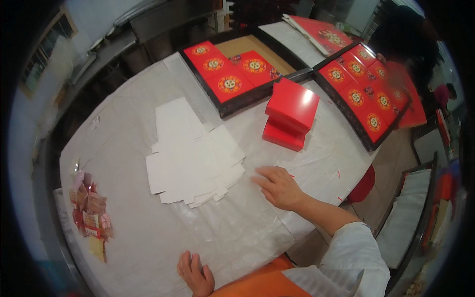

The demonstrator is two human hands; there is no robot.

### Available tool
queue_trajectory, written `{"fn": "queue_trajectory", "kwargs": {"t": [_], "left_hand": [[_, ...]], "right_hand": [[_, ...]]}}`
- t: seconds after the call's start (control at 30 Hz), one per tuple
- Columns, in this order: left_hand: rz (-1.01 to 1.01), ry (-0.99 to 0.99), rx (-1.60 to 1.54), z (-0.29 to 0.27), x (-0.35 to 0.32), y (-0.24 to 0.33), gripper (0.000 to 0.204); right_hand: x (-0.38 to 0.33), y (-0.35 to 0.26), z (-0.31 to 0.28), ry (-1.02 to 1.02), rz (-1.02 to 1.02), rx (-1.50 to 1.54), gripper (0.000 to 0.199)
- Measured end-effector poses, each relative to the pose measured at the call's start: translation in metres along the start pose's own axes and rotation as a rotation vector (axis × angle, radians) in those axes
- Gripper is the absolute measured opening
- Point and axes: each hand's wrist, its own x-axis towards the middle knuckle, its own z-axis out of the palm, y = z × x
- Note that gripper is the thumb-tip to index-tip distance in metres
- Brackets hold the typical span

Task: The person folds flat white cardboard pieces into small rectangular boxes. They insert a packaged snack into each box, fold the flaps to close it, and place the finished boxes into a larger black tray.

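A pile of flat white die-cut box blanks [190, 158] lies in the middle of the covered table. Just right of the pile, my right hand [279, 188] hovers or rests over the table with fingers apart, holding nothing. My left hand [196, 273] is at the near table edge, fingers stretched out and nothing in it. Beyond my right hand sit two red folded boxes [293, 109], one leaning on the other. Whether my right hand touches the table cover I cannot tell.
A black-rimmed tray [225, 110] partly filled with red patterned boxes stands at the back. Another tray [367, 143] of such boxes is at the right, beside a person [403, 44] in dark clothing. Small wrapped packets [94, 210] lie at the left. A red stool [363, 185] stands below the right edge.
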Motion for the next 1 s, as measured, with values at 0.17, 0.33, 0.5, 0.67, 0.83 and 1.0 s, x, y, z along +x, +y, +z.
{"fn": "queue_trajectory", "kwargs": {"t": [0.17,0.33,0.5,0.67,0.83,1.0], "left_hand": [[-0.072,-0.075,-0.033,0.005,0.002,0.000,0.047],[-0.077,-0.087,0.011,0.015,0.001,-0.006,0.045],[-0.056,-0.103,0.071,0.029,-0.012,-0.019,0.046],[-0.033,-0.068,0.030,0.020,-0.007,-0.014,0.049],[-0.034,-0.090,0.013,0.026,-0.012,-0.018,0.057],[-0.041,-0.156,0.044,0.013,-0.005,-0.007,0.065]], "right_hand": [[0.000,0.006,0.005,-0.081,0.031,-0.025,0.051],[0.002,0.012,0.017,-0.100,0.018,-0.021,0.051],[0.000,0.016,0.028,-0.094,0.033,-0.039,0.058],[0.005,0.010,0.021,-0.146,0.049,-0.051,0.060],[0.001,0.010,0.017,-0.156,0.062,-0.062,0.059],[-0.001,0.013,0.017,-0.183,0.068,-0.087,0.056]]}}
